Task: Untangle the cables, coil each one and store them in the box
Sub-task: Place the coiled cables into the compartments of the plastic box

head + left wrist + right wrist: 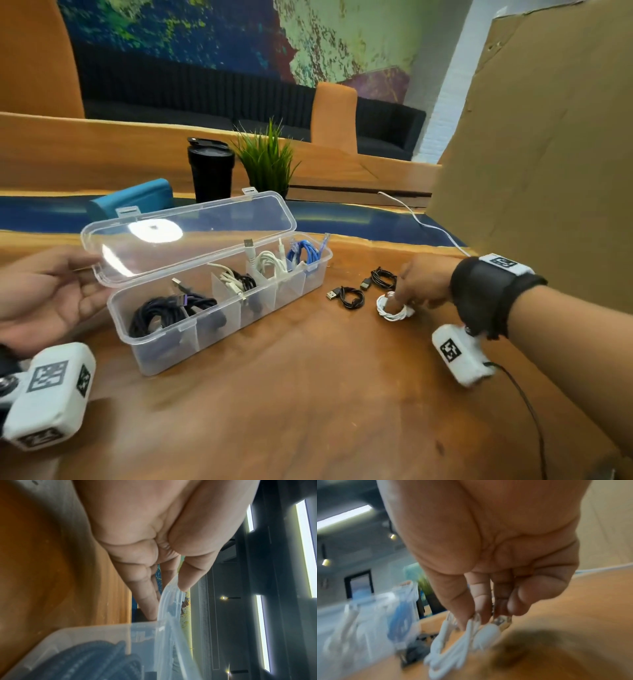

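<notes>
A clear plastic box (219, 330) stands open on the wooden table, its compartments holding coiled black, white and blue cables. My left hand (90, 277) pinches the left end of the raised lid (205, 233); the left wrist view shows the thumb on the lid's rim (171, 608) and the fingers (147, 601) behind it. To the right of the box, my right hand (400, 298) pinches a coiled white cable (392, 310) at table level. In the blurred right wrist view, the fingertips (462, 622) hold its loops (453, 642). Two small coiled black cables (351, 297) (382, 277) lie between the box and that hand.
Behind the box stand a black tumbler (209, 171), a potted plant (267, 161) and a teal case (133, 200). A large cardboard sheet (548, 154) rises at the right. A loose white cable (421, 219) runs along the table toward it.
</notes>
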`<state>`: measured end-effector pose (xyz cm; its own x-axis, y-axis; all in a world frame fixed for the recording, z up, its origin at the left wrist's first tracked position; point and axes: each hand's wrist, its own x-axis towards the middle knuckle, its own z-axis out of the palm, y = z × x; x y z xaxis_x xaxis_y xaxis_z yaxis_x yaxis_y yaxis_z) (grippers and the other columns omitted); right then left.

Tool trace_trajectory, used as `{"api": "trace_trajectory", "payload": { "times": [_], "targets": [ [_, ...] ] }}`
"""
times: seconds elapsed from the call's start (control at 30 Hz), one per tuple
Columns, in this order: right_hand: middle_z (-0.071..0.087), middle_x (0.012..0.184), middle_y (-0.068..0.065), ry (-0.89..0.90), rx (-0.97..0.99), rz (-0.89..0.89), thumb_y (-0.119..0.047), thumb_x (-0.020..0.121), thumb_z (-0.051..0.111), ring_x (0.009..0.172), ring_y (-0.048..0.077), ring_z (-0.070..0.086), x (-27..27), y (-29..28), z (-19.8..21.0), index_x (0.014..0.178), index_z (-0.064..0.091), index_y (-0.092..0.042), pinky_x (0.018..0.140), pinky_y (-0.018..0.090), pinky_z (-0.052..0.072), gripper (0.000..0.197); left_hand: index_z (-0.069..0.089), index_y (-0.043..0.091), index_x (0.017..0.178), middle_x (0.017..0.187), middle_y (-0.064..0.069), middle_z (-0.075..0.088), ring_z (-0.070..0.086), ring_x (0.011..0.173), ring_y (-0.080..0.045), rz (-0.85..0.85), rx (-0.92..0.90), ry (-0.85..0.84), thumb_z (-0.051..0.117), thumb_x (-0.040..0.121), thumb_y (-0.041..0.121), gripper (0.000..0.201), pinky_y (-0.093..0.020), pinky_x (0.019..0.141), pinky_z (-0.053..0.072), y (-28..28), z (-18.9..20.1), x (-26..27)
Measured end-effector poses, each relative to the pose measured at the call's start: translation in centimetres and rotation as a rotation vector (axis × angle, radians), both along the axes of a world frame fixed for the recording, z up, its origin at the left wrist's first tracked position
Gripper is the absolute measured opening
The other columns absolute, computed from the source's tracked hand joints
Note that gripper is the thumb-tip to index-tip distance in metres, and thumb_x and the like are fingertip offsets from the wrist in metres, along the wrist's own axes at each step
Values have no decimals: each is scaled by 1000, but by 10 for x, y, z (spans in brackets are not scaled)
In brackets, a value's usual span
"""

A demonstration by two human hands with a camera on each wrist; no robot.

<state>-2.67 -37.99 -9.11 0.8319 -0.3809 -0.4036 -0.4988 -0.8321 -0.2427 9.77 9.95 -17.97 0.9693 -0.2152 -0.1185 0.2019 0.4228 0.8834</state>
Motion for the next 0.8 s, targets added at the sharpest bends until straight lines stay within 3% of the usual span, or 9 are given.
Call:
{"api": "trace_trajectory", "payload": {
  "times": [0.07, 0.17, 0.23, 0.27, 0.33, 0.4, 0.5, 0.63, 0.8],
  "targets": [
    [67, 78, 10, -130, 275, -41, -17, 81, 74, 67, 16, 57, 0, 4, 14, 79, 68, -10, 57, 27, 45, 10, 82, 12, 76, 83, -11, 78, 76, 70, -15, -89, 66, -26, 77, 41, 26, 37, -28, 56, 61, -25, 27, -26],
    [58, 66, 5, -367, 505, -20, -23, 81, 78, 55, 12, 46, 10, 25, 37, 78, 64, -11, 47, 24, 37, 18, 81, 9, 79, 82, -13, 77, 75, 67, -15, -119, 44, -36, 85, 40, 22, 41, -26, 53, 60, -27, 36, -33],
    [60, 66, 1, -474, 435, 15, -30, 83, 76, 57, 12, 47, 22, 49, 50, 82, 68, -11, 51, 26, 42, 21, 75, 6, 94, 82, -13, 77, 76, 68, -16, -100, 28, -14, 94, 30, 27, 71, -26, 54, 60, -25, 33, -29],
    [61, 68, 1, -514, 361, 50, -32, 84, 74, 60, 13, 49, 30, 60, 53, 83, 69, -10, 53, 28, 44, 23, 70, 5, 103, 83, -13, 77, 76, 68, -15, -76, 29, 1, 91, 45, 28, 66, -26, 55, 60, -25, 31, -27],
    [65, 70, 0, -546, 229, 142, -35, 86, 72, 63, 14, 53, 46, 84, 55, 85, 72, -10, 56, 30, 48, 25, 63, 5, 116, 86, -13, 77, 76, 70, -15, -57, -6, 25, 61, 86, 20, 33, -25, 56, 61, -26, 35, -31],
    [70, 74, 0, -489, 73, 235, -38, 86, 71, 67, 17, 61, 59, 105, 49, 84, 73, -12, 60, 32, 54, 26, 62, 5, 118, 87, -13, 77, 76, 70, -15, -33, -1, 58, 43, 98, 14, 29, -25, 54, 60, -25, 34, -28],
    [73, 89, 7, -313, -247, 360, -42, 84, 72, 86, 26, 68, 75, 124, 36, 90, 75, -10, 77, 40, 59, 33, 62, 6, 109, 78, -12, 76, 75, 64, -14, -32, 33, 67, 41, 100, 12, 24, -25, 52, 60, -25, 34, -30],
    [70, 91, 3, -322, -476, 491, -42, 81, 74, 87, 24, 65, 79, 132, 32, 92, 73, -14, 76, 36, 57, 30, 64, 6, 110, 83, -11, 77, 75, 68, -14, -47, 39, 90, 41, 99, 13, 26, -25, 55, 61, -25, 35, -29],
    [70, 89, -1, -348, -333, 502, -29, 85, 73, 85, 18, 63, 69, 121, 47, 92, 77, -16, 75, 32, 53, 15, 72, 6, 93, 79, -10, 77, 75, 64, -13, -29, 56, 105, 52, 86, 13, 23, -23, 52, 59, -29, 40, -31]
  ]
}}
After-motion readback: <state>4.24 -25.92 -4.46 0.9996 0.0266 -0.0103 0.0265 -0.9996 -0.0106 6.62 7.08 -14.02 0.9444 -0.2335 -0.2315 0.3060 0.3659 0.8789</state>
